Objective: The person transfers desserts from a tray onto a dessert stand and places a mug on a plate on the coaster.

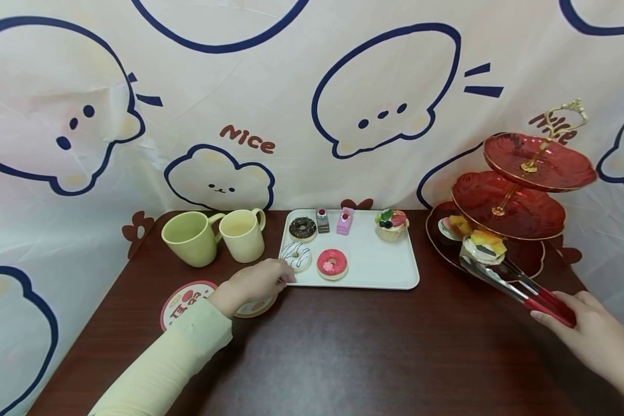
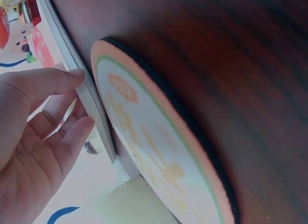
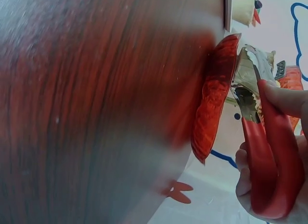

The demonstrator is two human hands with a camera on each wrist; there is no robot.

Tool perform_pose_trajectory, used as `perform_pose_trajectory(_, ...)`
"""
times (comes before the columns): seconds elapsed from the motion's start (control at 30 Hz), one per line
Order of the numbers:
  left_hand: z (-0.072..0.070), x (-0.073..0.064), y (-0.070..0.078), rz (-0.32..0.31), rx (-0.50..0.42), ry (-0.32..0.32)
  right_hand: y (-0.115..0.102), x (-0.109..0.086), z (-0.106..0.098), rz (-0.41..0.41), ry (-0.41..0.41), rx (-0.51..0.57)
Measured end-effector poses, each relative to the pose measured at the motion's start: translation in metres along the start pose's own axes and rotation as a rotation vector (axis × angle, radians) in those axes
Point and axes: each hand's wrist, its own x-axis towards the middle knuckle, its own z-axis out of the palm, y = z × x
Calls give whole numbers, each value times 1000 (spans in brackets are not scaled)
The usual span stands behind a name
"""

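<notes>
My right hand [image 1: 587, 329] grips red-handled metal tongs [image 1: 548, 309], whose tips lie on either side of a cupcake [image 1: 483, 247] topped with cream and yellow fruit. That cupcake is at the bottom plate of a red three-tier stand [image 1: 509, 205], beside another fruit-topped cupcake [image 1: 452, 227]. The right wrist view shows the tongs' tips around a pale cup [image 3: 248, 70]; contact with the plate cannot be told. At the white tray's [image 1: 379, 271] front left corner, my left hand [image 1: 262, 280] holds the rim between thumb and fingers, close to a white striped donut [image 1: 297, 256].
On the tray sit a chocolate donut [image 1: 303, 229], a pink donut [image 1: 333, 264], two small cake slices [image 1: 344, 221] and a fruit cupcake [image 1: 392, 225]. Two mugs [image 1: 189, 240] stand at the left. Round coasters [image 1: 179, 300] lie partly beneath my left arm.
</notes>
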Motion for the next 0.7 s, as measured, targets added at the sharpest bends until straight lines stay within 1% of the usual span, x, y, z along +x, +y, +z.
perform_pose_trajectory(0.27, 1, 1, -1, 4, -16, -5, 13, 0, 2, 62, -4, -33)
perform_pose_trajectory(0.43, 1, 1, -1, 8, -31, -8, 17, 2, 1, 86, 2, -58)
perform_pose_trajectory(0.5, 1, 0, -1, 11, -29, -4, 18, 2, 1, 88, 17, -62)
perform_pose_trajectory(0.7, 2, 2, -1, 42, -21, 7, 23, -2, 3, 81, 101, -37)
